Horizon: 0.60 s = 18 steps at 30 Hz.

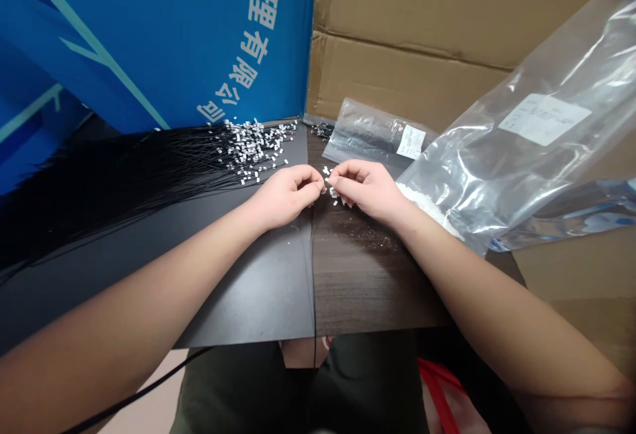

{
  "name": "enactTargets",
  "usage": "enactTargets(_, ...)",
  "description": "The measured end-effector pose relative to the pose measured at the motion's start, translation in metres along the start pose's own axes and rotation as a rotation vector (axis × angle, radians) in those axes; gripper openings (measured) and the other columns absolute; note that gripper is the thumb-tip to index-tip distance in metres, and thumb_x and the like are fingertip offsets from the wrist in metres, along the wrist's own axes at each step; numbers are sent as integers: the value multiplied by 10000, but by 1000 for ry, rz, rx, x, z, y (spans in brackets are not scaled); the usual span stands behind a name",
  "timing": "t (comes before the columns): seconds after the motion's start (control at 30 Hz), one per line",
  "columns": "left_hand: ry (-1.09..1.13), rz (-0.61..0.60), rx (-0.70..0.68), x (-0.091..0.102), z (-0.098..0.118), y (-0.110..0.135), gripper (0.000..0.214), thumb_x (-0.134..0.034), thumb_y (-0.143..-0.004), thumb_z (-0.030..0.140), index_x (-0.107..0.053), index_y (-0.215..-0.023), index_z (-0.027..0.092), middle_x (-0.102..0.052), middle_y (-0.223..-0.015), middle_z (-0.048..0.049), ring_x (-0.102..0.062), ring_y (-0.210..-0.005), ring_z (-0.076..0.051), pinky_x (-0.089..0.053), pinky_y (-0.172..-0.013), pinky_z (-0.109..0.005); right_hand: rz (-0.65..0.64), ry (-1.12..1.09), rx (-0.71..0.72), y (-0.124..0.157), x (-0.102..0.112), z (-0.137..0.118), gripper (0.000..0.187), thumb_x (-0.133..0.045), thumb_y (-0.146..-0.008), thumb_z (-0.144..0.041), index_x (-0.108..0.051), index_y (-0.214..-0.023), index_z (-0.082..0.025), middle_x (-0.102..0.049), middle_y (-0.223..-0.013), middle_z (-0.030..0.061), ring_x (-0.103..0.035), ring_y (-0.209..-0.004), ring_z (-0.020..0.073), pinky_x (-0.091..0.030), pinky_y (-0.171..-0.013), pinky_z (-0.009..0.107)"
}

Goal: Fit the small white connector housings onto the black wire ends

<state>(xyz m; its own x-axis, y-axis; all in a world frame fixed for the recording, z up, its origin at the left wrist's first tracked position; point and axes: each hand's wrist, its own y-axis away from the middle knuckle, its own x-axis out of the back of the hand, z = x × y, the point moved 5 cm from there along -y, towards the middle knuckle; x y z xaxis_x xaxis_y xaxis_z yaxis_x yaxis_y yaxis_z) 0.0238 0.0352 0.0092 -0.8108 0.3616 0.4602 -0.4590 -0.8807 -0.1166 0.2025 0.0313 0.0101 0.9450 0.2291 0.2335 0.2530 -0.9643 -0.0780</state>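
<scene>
Left hand (283,197) and right hand (368,189) met mid-desk, each grip closed in a fingertip pinch; item held too small to tell. Small white tabs (330,182) lay just beside the fingertips. Fine black wires (124,185) fanned across a black sheet (243,281), their white-tipped ends heaped near the far edge of the desk (358,275). Clear plastic bags (521,149) lay toward the right, near the right hand.
</scene>
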Motion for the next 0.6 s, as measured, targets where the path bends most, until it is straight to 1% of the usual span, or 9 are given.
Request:
enactTargets(0.1, 4, 4, -4, 0, -1, 0, 230, -626, -929, 406, -694, -887, 191, -675, -770, -9, -627, -728, -181, -482, -713, -325, 6, -36, -40, 0, 0, 3, 157, -808, -824, -313, -726, -867, -187, -667, -726, -14, -556, -562, 102, -451, -519, 260)
enactTargets(0.27, 48, 18, 15, -1, -2, 0, 246, -651, -942, 420, -710, -904, 184, -697, -782, -19, -637, -712, -173, -501, -706, -316, 11, -52, -43, 0, 0, 3, 176, -811, -821, -329, -726, -869, -182, -670, -728, -10, -557, -555, 98, -453, -506, 249)
enactTargets(0.4, 85, 40, 24, 0, -2, 0, 283, -660, -966, 457, -716, -945, 181, -691, -758, -19, -643, -701, -171, -508, -702, -310, -3, -3, -38, 0, 0, 0, 170, -802, -834, -324, -723, -864, -177, -665, -709, -20, -547, -542, 93, -435, -519, 256)
enactTargets(0.6, 34, 31, 14, 0, -5, -1, 296, -673, -966, 479, -707, -955, 185, -677, -762, -13, -635, -701, -176, -478, -678, -318, 3, 44, -12, 2, 0, -4, 179, -781, -852, -340, -720, -862, -172, -660, -702, -22, -543, -554, 99, -424, -543, 272)
